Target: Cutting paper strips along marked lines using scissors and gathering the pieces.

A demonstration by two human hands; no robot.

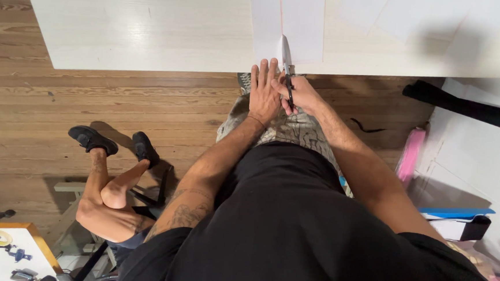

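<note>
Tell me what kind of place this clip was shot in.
Probably a home room or small craft workspace: a white table on a wooden plank floor, with the right hand cutting paper with scissors.

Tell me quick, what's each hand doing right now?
Left hand: open, flat, fingers extended, pressing the near edge of the white paper sheet.
Right hand: closed on the scissors, blades at the sheet's near edge along a red line.

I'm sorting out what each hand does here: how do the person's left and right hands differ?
The left hand lies flat, fingers stretched, on the near edge of the white sheet; the right hand is curled around the scissors. The left holds no tool; the right points the blades up the sheet's red line. Both meet at the white table's near edge.
</note>
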